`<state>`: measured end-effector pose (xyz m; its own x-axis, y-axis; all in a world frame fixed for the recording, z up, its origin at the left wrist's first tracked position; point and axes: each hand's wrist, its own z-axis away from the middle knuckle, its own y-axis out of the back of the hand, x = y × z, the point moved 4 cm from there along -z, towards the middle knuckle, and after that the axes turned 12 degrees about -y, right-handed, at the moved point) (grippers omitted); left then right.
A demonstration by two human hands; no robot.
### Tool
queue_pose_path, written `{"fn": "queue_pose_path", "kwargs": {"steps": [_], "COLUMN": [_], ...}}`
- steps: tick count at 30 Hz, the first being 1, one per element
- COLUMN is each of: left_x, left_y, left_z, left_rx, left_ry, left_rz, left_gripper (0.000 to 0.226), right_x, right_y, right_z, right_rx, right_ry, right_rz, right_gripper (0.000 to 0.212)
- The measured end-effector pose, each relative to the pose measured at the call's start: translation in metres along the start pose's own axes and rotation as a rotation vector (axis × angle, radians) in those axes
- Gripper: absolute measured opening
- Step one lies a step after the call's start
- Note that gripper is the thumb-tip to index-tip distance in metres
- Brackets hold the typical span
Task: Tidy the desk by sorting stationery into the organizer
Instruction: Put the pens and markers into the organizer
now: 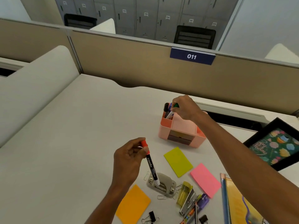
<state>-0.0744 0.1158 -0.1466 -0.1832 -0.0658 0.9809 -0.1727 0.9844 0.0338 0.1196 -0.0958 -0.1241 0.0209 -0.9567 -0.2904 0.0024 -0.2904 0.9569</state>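
1. Toward the far edge of the surface (80, 135), right of its middle, the pink organizer (183, 126) stands upright, small drawers on its near face and a tall compartment at its far left corner
2. That compartment holds a black marker (166, 107) and, just beside it, a blue-capped marker (169, 107), both leaning
3. Reaching over the organizer from the right, the right hand (186, 109) has its fingers pinched on a green marker (176, 105) above the same compartment; I cannot tell how far in it sits
4. Closer to the near edge, the left hand (129, 157) has its fingers curled round the cap end of a red marker (149, 160), whose black barrel slants down to a grey hole punch (165, 185); whether the tip touches it I cannot tell
5. Between organizer and near edge lie a lime sticky pad (178, 161), a pink sticky pad (205, 180) and an orange sticky pad (133, 205), all flat and apart
6. Right of the punch sits a yellow stapler (186, 196), with paper clips (146, 175) around the punch and a black binder clip (152, 215) at the near edge
7. Along the right edge a black picture frame (275, 143) lies tilted
8. Behind the far edge rises a tan partition (129, 62) bearing a blue label (192, 56) marked 011
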Motion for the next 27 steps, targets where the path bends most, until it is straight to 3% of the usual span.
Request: {"fn": "queue_pose_path", "kwargs": {"steps": [9, 14, 19, 24, 27], "left_x": [0.019, 0.014, 0.012, 0.012, 0.012], "left_y": [-0.018, -0.040, -0.058, -0.078, -0.088], "left_z": [-0.090, -0.118, -0.133, -0.152, -0.167], "left_rx": [-0.043, -0.077, -0.084, -0.081, -0.053], "left_ry": [-0.225, -0.321, -0.411, -0.495, -0.535], "left_rz": [-0.177, -0.284, -0.306, -0.304, -0.314], "left_gripper": [0.026, 0.028, 0.028, 0.026, 0.025], "right_x": [-0.005, -0.012, -0.017, 0.007, 0.031], "right_y": [-0.008, -0.003, -0.012, -0.001, 0.012], "right_z": [-0.006, -0.011, -0.011, -0.016, -0.008], "right_rx": [-0.080, 0.075, 0.155, 0.081, 0.128], "right_ry": [0.100, 0.080, 0.206, 0.106, -0.006], "right_rz": [-0.001, -0.015, 0.063, -0.243, -0.403], "right_gripper": [0.017, 0.011, 0.017, 0.018, 0.019]}}
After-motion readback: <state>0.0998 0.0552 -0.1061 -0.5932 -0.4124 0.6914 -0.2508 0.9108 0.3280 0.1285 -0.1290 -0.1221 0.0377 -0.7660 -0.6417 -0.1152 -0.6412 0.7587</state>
